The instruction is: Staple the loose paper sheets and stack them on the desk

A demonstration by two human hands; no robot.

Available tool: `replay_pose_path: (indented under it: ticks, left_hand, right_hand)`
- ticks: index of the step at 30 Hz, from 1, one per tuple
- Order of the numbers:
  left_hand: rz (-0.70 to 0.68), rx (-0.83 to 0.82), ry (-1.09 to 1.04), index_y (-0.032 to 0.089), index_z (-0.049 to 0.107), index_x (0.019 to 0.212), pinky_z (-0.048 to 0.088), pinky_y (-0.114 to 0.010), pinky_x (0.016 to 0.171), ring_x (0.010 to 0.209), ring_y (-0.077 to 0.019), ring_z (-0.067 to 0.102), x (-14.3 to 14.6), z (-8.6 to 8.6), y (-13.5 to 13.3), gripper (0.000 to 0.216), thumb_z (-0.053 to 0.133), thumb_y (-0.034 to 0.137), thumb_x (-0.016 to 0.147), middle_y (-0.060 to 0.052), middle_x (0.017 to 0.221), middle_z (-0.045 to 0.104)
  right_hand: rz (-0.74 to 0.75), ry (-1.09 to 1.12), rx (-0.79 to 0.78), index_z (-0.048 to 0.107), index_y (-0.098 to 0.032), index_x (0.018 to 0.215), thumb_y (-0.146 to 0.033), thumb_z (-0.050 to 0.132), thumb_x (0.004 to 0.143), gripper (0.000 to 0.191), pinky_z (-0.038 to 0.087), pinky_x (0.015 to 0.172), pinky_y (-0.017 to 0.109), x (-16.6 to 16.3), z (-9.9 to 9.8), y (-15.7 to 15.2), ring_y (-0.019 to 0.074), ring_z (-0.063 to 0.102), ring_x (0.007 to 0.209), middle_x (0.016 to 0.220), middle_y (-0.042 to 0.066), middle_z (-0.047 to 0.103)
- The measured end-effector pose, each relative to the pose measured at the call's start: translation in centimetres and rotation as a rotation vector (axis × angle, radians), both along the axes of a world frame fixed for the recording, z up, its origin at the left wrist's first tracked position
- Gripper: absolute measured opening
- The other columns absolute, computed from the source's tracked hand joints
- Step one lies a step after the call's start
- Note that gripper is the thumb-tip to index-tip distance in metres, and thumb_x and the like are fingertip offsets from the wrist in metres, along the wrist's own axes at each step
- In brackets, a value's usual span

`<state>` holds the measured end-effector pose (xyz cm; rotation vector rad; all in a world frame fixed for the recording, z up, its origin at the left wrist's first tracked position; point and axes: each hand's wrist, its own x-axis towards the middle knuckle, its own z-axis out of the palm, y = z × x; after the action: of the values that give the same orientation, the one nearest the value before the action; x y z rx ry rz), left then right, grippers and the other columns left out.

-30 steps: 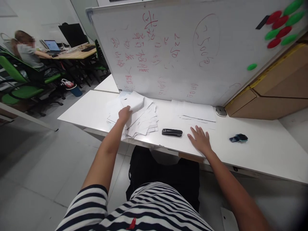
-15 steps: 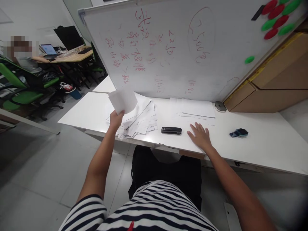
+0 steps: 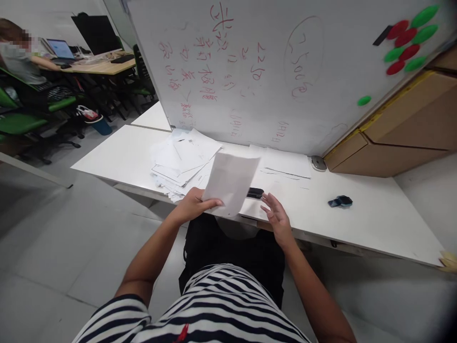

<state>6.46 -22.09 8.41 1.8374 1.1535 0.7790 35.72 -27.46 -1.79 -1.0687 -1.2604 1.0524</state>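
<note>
My left hand (image 3: 198, 204) grips a sheet of paper (image 3: 233, 183) by its lower left edge, thumb on top; I cannot tell if it is more than one sheet. The paper is held up in front of my body, over the table's near edge. To its right, my right hand (image 3: 279, 218) is raised with fingers apart and nothing in it. Between the paper and my right fingers shows part of a black stapler (image 3: 255, 193) on the table; its left end is hidden by the paper. A messy pile of papers (image 3: 183, 155) spreads on the left.
More white sheets (image 3: 285, 164) lie against the whiteboard (image 3: 264, 95), which stands along the back of the white table (image 3: 378, 214). A dark watch (image 3: 340, 201) lies at right, near cardboard boxes (image 3: 389, 147). A person (image 3: 21, 66) sits at another desk, far left.
My left hand has brought the paper from above the pile to the right and closer to me. My right hand has lifted off the table and moved left toward the paper.
</note>
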Motion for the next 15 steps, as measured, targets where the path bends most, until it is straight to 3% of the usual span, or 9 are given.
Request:
replay_pose_path:
  ticks: [2, 5, 8, 11, 15]
  left_hand:
    - [-0.08, 0.009, -0.017, 0.016, 0.056, 0.052, 0.04, -0.021, 0.05, 0.054, -0.0105, 0.053, 0.7, 0.6, -0.3, 0.04, 0.07, 0.045, 0.076, 0.002, 0.054, 0.055]
    - [-0.137, -0.061, -0.046, 0.016, 0.055, 0.052, 0.041, -0.021, 0.05, 0.052, -0.0103, 0.053, 1.6, 0.9, -0.6, 0.04, 0.07, 0.045, 0.075, 0.002, 0.053, 0.055]
    - [-0.105, -0.141, -0.048, 0.017, 0.056, 0.052, 0.043, -0.023, 0.052, 0.053, -0.0118, 0.055, 2.1, 0.5, -0.6, 0.04, 0.071, 0.047, 0.074, 0.001, 0.054, 0.058]
    - [-0.007, -0.182, -0.029, 0.018, 0.059, 0.055, 0.047, -0.024, 0.054, 0.059, -0.0144, 0.06, 2.4, -0.4, -0.5, 0.038, 0.071, 0.05, 0.072, -0.001, 0.06, 0.063]
    - [0.04, -0.264, -0.05, 0.019, 0.07, 0.079, 0.053, -0.028, 0.065, 0.076, -0.0205, 0.067, 2.6, -1.2, -0.3, 0.032, 0.072, 0.05, 0.072, -0.005, 0.082, 0.072]
  right_hand:
    - [0.016, 0.125, -0.061, 0.035, -0.034, 0.144, -0.053, 0.061, 0.084, 0.068, 0.039, 0.107, 0.047, -0.9, 0.0, -0.6, 0.025, 0.04, 0.136, 0.15, 0.007, 0.039]
    - [-0.001, 0.249, -0.16, 0.037, -0.031, 0.143, -0.059, 0.069, 0.074, 0.081, 0.039, 0.108, 0.047, -1.1, 0.0, -0.7, 0.0266, 0.043, 0.134, 0.144, 0.009, 0.048]
    - [0.001, 0.305, -0.174, 0.051, -0.029, 0.133, -0.057, 0.069, 0.075, 0.067, 0.044, 0.104, 0.048, -0.8, 0.8, -0.7, 0.0275, 0.053, 0.124, 0.128, 0.009, 0.062]
    - [-0.102, 0.256, -0.184, 0.065, -0.027, 0.113, -0.054, 0.07, 0.076, 0.046, 0.048, 0.099, 0.047, -0.5, 1.6, -1.0, 0.0271, 0.061, 0.114, 0.114, 0.007, 0.07]
    - [-0.268, 0.177, -0.236, 0.071, -0.021, 0.092, -0.051, 0.073, 0.074, 0.035, 0.051, 0.093, 0.044, 0.2, 1.8, -1.3, 0.0272, 0.065, 0.106, 0.099, 0.006, 0.074]
